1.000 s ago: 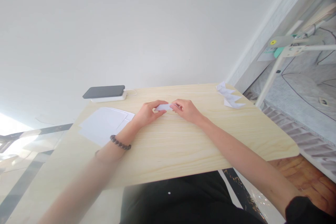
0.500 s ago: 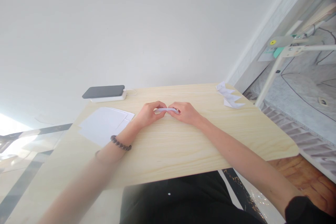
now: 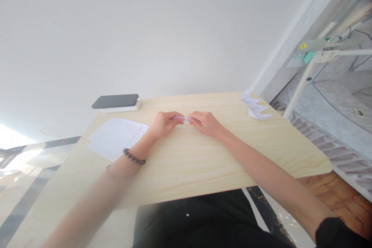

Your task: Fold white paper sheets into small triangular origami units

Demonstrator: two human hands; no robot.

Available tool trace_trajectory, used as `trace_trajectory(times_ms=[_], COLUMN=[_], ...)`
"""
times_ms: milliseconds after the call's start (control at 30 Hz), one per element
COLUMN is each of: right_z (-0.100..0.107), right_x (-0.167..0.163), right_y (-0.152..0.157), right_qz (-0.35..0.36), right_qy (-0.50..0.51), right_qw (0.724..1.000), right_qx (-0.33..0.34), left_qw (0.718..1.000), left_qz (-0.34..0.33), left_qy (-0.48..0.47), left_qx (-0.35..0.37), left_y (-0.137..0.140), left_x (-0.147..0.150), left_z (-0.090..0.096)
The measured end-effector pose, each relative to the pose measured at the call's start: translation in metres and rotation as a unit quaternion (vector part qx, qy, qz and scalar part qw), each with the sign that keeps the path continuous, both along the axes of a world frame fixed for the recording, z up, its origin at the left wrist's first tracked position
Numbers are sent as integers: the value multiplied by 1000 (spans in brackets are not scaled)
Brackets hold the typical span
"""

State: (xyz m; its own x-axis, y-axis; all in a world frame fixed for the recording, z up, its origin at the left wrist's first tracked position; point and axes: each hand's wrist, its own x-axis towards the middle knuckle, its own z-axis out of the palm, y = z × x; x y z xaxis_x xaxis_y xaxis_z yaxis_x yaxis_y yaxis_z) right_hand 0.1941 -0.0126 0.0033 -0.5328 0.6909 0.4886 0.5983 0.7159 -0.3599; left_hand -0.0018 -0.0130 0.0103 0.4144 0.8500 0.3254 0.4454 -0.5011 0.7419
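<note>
Between my hands, over the middle of the table, is a small folded piece of white paper, mostly hidden by the fingers. My left hand pinches its left end between thumb and fingers. On the other end, my right hand has a similar pinch, the two sets of fingertips nearly meeting. A stack of flat white paper sheets lies beside my left forearm. Several folded white paper pieces with pointed ends sit in a row at the far right of the table.
A dark grey phone rests on a white block at the back left, with a white cable attached. The pale wooden table backs onto a white wall. A white metal frame stands off the right side.
The folded paper has tilted between my fingers and less of its face shows. My fingers have shifted slightly on it, while both hands stay in nearly the same place.
</note>
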Motion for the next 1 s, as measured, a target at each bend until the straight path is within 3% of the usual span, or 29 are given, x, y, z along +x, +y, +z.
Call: trace_trajectory(times_ms=[567,800,1000], right_z=[0,-4,-4], right_x=[3,-1,3], right_y=[-2,-1,2], right_qz=[-11,-23,-23], right_qy=[13,-17,-16], right_qw=[998,999,999], right_qx=[-54,-34,19], left_qw=[999,997,1000], left_qz=[16,9,2], left_qy=[40,67,9], left_qx=[28,35,-5], left_y=[-1,0,-2], left_x=[1,2,2], left_z=[-4,-2,-3])
